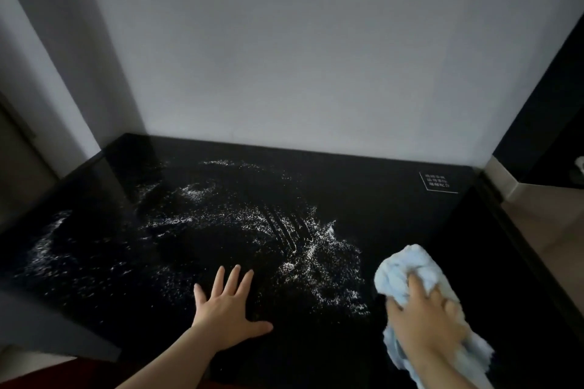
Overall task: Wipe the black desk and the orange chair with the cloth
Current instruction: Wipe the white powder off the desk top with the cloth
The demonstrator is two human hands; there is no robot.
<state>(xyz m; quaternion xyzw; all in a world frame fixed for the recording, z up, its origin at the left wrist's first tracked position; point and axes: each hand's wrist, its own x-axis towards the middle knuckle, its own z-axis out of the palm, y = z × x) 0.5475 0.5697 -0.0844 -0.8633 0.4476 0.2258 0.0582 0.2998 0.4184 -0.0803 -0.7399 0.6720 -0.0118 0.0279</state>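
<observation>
One cloth (407,275) under right hand (423,316), left hand (227,303) flat

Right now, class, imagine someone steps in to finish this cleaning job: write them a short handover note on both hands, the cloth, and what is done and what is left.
Left hand: open, flat on the black desk, fingers spread.
Right hand: grips the light blue cloth, bunched on the desk's near right part.
Done: little; streaks run through the white powder.
Left: powder spread over the desk's left and middle. The orange chair is not clearly in view, so its state cannot be told.
</observation>
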